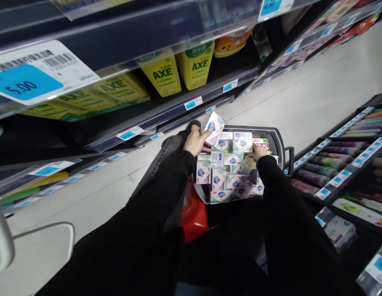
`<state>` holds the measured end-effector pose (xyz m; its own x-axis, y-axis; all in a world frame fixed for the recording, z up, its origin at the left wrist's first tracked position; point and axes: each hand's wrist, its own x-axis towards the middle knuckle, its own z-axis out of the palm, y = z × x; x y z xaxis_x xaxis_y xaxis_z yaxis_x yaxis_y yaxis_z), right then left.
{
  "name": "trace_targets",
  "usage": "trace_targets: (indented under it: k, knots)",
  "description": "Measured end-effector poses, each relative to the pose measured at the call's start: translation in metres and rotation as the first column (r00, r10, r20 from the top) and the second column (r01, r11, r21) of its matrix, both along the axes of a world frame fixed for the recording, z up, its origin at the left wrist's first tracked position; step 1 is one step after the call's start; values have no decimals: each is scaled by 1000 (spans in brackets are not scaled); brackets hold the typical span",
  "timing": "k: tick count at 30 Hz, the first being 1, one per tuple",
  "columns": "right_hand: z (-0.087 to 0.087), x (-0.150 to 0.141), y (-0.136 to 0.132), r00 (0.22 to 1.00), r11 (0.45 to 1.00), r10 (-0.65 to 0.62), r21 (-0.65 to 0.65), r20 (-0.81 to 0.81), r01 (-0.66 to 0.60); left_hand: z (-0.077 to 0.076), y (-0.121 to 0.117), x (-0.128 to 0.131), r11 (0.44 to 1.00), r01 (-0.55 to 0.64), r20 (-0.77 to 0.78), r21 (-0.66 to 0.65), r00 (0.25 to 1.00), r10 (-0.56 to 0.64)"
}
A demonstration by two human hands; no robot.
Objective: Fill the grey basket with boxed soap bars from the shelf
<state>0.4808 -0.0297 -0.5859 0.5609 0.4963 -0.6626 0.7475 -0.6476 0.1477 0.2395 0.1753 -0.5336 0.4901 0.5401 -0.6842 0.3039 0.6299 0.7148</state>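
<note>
My left hand [195, 140] is closed around a white and pink soap box [214, 126], tilted above the left end of a dark basket [282, 144]. Several similar soap boxes [236, 181] fill the basket in uneven rows, blue logos showing. Over at the basket's right side, my right hand [259, 152] has its fingers curled down among the boxes. Its fingertips are partly hidden, so what they grip is not clear. Beside them lie a white soap box [242, 146], a yellowish box [250, 161] and a green and pink pack [262, 142].
A shelf with yellow AXE bottles [195, 68] and price tags [193, 103] runs along the upper left. Lower shelves with rows of tubes [320, 166] stand at the right. Something red [193, 213] sits below the basket. Pale floor [320, 88] stretches between the shelves.
</note>
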Motion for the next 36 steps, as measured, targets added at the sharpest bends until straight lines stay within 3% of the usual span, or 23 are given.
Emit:
trace_targets:
  k: [4, 6, 8, 11, 16, 19, 25, 33, 36]
  knots:
    - [5, 0, 2, 996, 998, -55, 2, -64, 55, 4, -1, 0, 1000, -8, 8, 1, 1000, 8]
    - [8, -3, 7, 980, 988, -153, 15, -129, 157, 4, -1, 1, 1000, -14, -1, -1, 1000, 14]
    - [11, -12, 16, 941, 951, -299, 34, -158, 308, 3, -2, 1, 1000, -17, -9, 0, 1000, 17]
    - [9, -39, 32, 881, 872, -471, 123, -45, 473, 1, -2, 1, 1000, -14, -8, 3, 1000, 14]
    - [-7, -89, 46, 828, 813, -533, 374, 173, 445, 3, -2, 1, 1000, 7, -10, 11, 1000, -7]
    - [-18, -104, 48, 805, 790, -556, 431, 205, 436, 5, -2, 1, 1000, 2, -16, 14, 1000, -2]
    - [-30, -103, 54, 808, 837, -531, 312, 257, 450, 4, -3, 0, 1000, 7, -15, 8, 1000, -7]
    - [-18, -85, 32, 916, 941, -332, 11, 226, 338, -3, 1, -3, 1000, 25, -23, 8, 999, -25]
    - [-15, -82, 31, 937, 954, -286, -38, 200, 299, -2, 1, -2, 999, 31, -15, 9, 999, -31]
